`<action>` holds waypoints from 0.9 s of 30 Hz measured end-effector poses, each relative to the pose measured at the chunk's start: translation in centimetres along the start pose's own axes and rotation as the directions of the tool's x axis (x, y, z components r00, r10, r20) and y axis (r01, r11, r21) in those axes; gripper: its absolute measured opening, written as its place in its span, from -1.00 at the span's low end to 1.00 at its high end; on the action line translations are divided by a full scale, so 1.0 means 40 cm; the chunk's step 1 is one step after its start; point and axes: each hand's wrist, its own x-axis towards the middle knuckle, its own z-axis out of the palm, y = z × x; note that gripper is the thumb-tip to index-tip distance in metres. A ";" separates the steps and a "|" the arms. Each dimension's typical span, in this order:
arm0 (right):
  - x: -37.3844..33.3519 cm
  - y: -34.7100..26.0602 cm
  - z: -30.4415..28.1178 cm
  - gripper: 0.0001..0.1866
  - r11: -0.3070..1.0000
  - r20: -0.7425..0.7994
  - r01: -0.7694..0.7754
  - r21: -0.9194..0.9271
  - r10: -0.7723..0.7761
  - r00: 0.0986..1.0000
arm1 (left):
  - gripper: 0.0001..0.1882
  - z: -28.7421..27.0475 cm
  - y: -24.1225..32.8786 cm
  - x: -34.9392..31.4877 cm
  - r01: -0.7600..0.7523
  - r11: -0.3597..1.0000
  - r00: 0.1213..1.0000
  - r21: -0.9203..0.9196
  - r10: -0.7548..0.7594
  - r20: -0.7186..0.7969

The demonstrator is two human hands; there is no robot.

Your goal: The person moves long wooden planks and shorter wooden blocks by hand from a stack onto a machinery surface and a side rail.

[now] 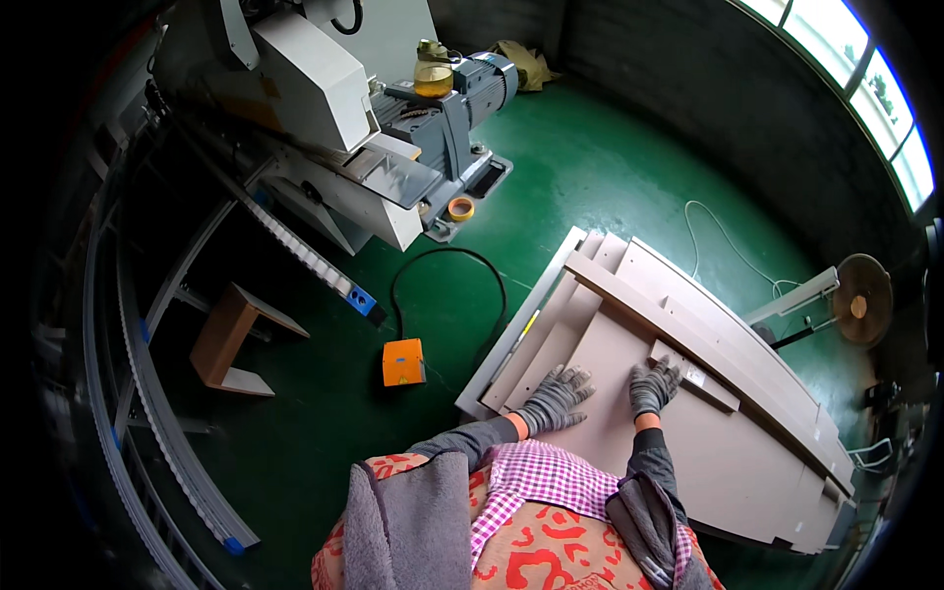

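My left hand (557, 401), in a grey striped glove, lies with its fingers spread on the stacked beige panels (590, 369). To its right, my right hand (653, 387), gloved the same way, reaches onto the left end of a short beige strip (716, 389). Its fingers look apart and rest on the strip rather than around it; the palm side is hidden. A white label (695, 377) shows on the strip just beyond the fingertips. Past it, a long narrow board (718, 364) runs slantwise across the stack.
A grey machine with a motor (482, 88) stands at the far left, roller rails (197, 472) at the near left. On the green floor are an orange box (403, 363) with a black cable and a wooden U-shaped piece (231, 339). A round fan-like object (858, 301) stands right.
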 end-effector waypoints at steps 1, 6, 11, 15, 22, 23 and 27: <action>-0.046 -0.031 0.017 -0.09 0.991 -0.024 0.133 0.019 -0.133 0.991 | -0.26 0.002 -0.001 0.004 0.001 1.000 1.000 -0.010 -0.001 0.004; -0.158 -0.082 0.134 -0.29 0.917 -0.056 0.399 -0.029 -0.400 0.915 | -0.40 0.050 -0.062 0.009 -0.110 0.991 0.990 -0.076 0.102 -0.101; -0.184 -0.007 0.094 -0.34 0.825 -0.089 0.564 -0.035 -0.565 0.821 | -0.58 -0.001 -0.167 -0.041 -0.127 0.966 0.931 -0.224 0.038 -0.362; -0.197 -0.003 0.101 -0.34 0.833 -0.109 0.548 -0.074 -0.553 0.826 | -0.54 -0.127 -0.317 -0.059 0.090 0.992 0.757 -0.090 -0.127 -0.641; -0.204 -0.017 0.083 -0.33 0.857 -0.092 0.508 -0.082 -0.514 0.853 | -0.33 -0.400 -0.618 -0.107 0.379 0.925 0.546 -0.012 -0.234 -0.805; -0.203 -0.019 0.082 -0.33 0.857 -0.093 0.509 -0.081 -0.514 0.852 | -0.33 -0.428 -0.653 -0.114 0.384 0.923 0.525 0.007 -0.212 -0.824; -0.201 -0.020 0.084 -0.32 0.858 -0.097 0.506 -0.086 -0.513 0.853 | -0.29 -0.517 -0.769 -0.129 0.435 0.898 0.518 0.061 -0.194 -0.833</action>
